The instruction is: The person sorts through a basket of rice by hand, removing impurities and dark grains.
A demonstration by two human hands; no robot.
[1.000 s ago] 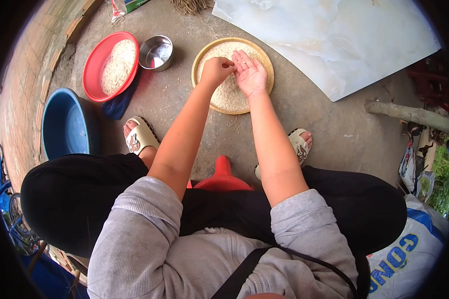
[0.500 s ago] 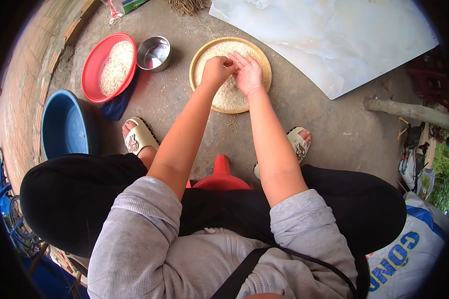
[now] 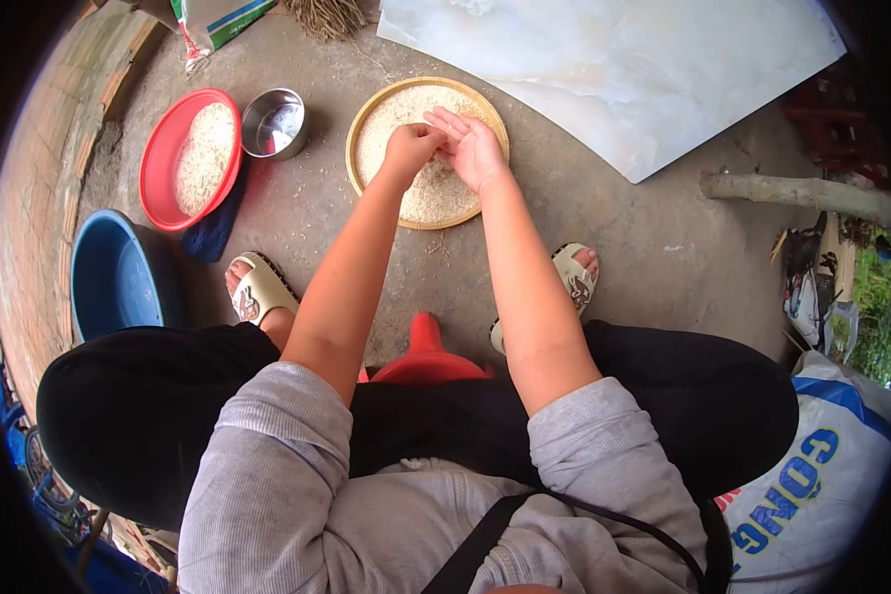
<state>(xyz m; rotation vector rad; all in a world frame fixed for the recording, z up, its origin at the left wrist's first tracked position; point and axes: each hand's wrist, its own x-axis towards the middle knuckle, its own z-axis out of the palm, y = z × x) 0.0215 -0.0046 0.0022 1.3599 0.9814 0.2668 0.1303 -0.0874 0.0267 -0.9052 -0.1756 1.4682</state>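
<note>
A round woven tray [image 3: 354, 148] holding a layer of pale grain [image 3: 431, 201] lies on the ground ahead. Over its middle my left hand [image 3: 413, 151] has its fingers pinched together, and what they hold, if anything, is too small to make out. Its fingertips meet the palm side of my right hand [image 3: 473, 156], which is turned up with its fingers stretched out. Whether small grains lie on that palm cannot be seen clearly.
Left of the tray are a metal bowl [image 3: 274, 124], a red basin [image 3: 150, 168] with grain, a blue tub [image 3: 119, 272] and a dark cloth [image 3: 211, 230]. A pale sheet [image 3: 614, 79] and a log [image 3: 807, 190] lie right. A red stool [image 3: 428, 364] is between the legs.
The view has shifted, so the tray, basin and sheet appear farther left. My left fingers still pinch at my right palm, which stays open.
</note>
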